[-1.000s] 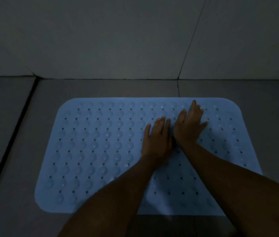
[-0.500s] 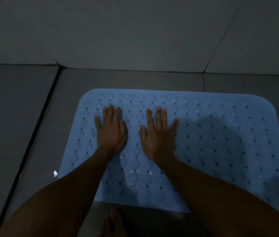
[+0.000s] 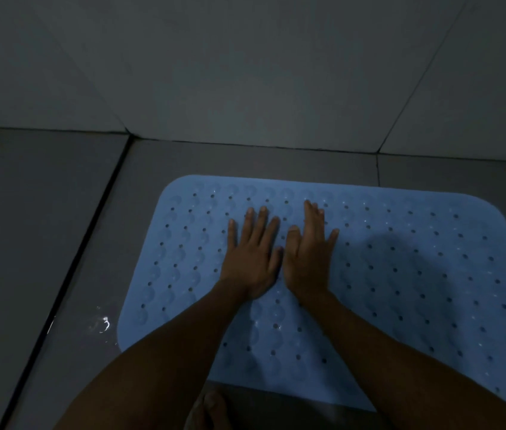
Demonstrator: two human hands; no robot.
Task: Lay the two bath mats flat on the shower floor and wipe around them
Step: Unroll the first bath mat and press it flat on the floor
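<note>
Head view: one light blue bath mat point(image 3: 400, 274) lies on the grey tiled shower floor point(image 3: 43, 228), long side roughly parallel to the back wall point(image 3: 245, 72), near it but not touching. Only one mat is visible; the second is not in frame. The left hand point(image 3: 250, 259) is flat, palm down, fingers straight and slightly spread, pressing on the mat's left-centre area. The right hand point(image 3: 307, 259) is just beside it, also flat, fingers together and straight; the thumbs are nearly touching. Neither hand grips anything. A bare foot point(image 3: 211, 411) shows at the bottom edge, at the near edge of the mat. A small wet glint point(image 3: 102, 324) sits on the floor just off the mat's near-left corner.

Handling judgement: the mat looks like thin, soft rubber or PVC, perforated with small holes and dotted with round bumps that are probably suction cups underneath. Likely light, floppy, not fragile. It would droop if lifted by one edge and is probably slick when wet. It is best taken by a corner or along a short edge with both hands; for flattening, open palms pushing from the centre outward suit it, so that the cups seat. The visible edges appear to lie flat; the near-right part is hidden by the forearm. The wet patch suggests a slip risk and marks a spot to wipe.
</note>
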